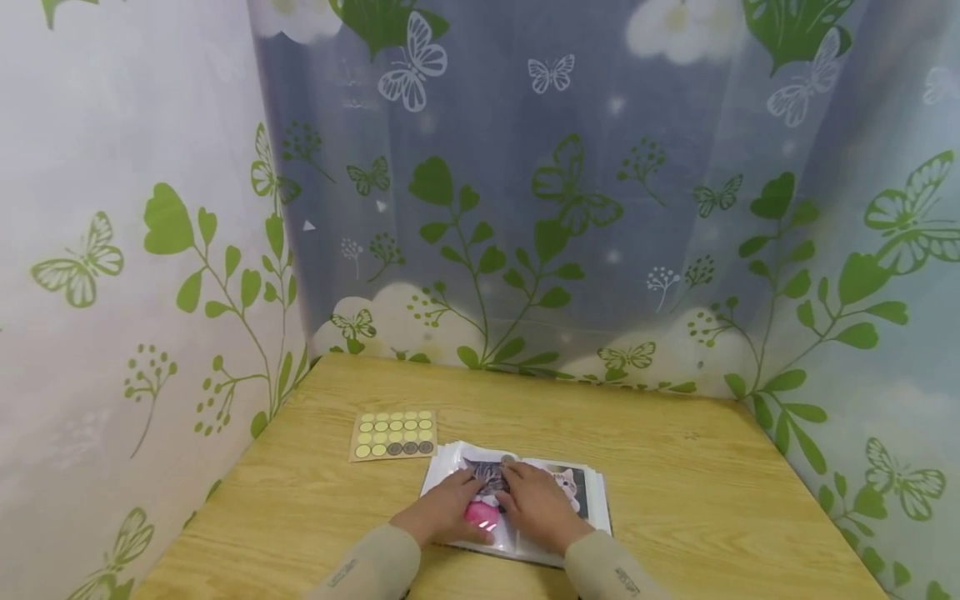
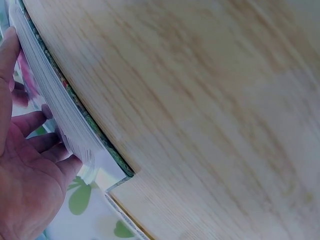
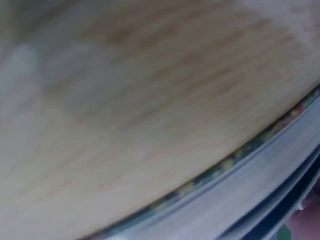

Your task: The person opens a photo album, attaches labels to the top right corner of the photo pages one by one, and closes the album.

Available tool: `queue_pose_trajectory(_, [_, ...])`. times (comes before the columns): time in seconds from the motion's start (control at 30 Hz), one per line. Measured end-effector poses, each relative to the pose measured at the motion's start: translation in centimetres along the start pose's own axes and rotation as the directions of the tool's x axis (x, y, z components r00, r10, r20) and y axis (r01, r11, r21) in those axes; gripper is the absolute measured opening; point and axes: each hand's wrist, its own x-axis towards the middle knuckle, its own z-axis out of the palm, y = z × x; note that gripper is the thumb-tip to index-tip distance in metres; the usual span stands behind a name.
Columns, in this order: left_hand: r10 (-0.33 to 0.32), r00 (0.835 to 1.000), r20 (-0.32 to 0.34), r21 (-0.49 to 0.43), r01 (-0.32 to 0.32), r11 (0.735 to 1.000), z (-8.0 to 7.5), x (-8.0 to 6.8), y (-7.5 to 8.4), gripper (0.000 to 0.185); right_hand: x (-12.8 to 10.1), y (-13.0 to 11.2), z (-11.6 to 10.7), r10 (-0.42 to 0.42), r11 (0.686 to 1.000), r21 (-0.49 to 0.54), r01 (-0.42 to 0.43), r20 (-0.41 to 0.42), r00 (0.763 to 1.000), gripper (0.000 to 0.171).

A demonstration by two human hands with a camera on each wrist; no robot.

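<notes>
An album (image 1: 596, 500) with clear page sleeves lies open on the table. Its left page holds a picture of a striped cat with a bright pink shape (image 1: 482, 515); on the right page is a picture of a pale kitten (image 1: 567, 487). My left hand (image 1: 448, 504) rests on the left page, fingers spread; the left wrist view shows its thumb along the page edge. Near the middle fold, my right hand (image 1: 542, 504) presses on the pages with extended fingers. A small greyish round piece (image 1: 507, 459) shows at its fingertips, partly hidden.
Left of the album, a tan sheet (image 1: 354, 450) carries rows of yellow round stickers (image 1: 380, 427); several circles in its front row are dark. The wooden table (image 1: 697, 483) meets curtains (image 1: 487, 250) printed with leaves and butterflies at the back and both sides.
</notes>
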Motion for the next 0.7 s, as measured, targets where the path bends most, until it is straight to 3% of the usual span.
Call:
queue_pose_trajectory(0.17, [0.002,1.000,0.002,0.013,-0.002,1.000,0.1,0.1,-0.2,0.095,0.3,0.1,0.2,0.040,0.998,0.045,-0.039,-0.016,0.999,0.053])
queue_pose_trajectory(0.43, [-0.003,1.000,0.019,0.022,0.002,1.000,0.3,0.1,-0.1,0.095,0.8,0.4,0.2,0.095,0.989,0.111,-0.098,0.030,0.995,0.052])
queue_pose_trajectory(0.57, [0.004,1.000,0.012,0.018,-0.005,1.000,0.3,0.0,-0.1,0.095,1.3,0.6,0.2,0.140,0.983,0.116,-0.145,0.055,0.989,0.053])
queue_pose_trajectory(0.7, [0.015,1.000,-0.008,0.021,-0.015,1.000,0.0,-0.1,-0.1,0.096,2.1,0.6,0.2,0.149,0.982,0.115,-0.151,0.029,0.988,0.051])
